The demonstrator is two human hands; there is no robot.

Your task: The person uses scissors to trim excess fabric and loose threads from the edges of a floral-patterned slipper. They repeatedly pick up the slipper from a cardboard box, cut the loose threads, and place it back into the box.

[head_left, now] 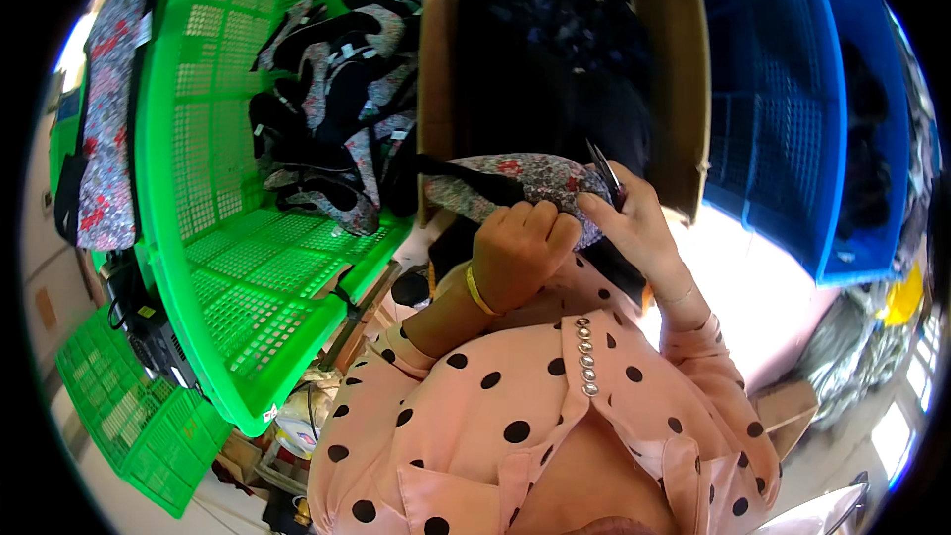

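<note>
Nearest sits the polka-dotted shirt (515, 386), and beyond it the left hand (525, 248) grips a floral fabric piece (535, 173) while the right hand (639, 223) holds dark snips (604, 166) at its far end, so I'd judge this one unfinished. Similar pieces (327, 119) heap in the green crate (287, 263), whether done or waiting I can't tell. Ahead stands a cardboard box (677, 69) of dark scraps (555, 0), its walls crowding the hands, with a blue crate (832, 238) to the right.
</note>
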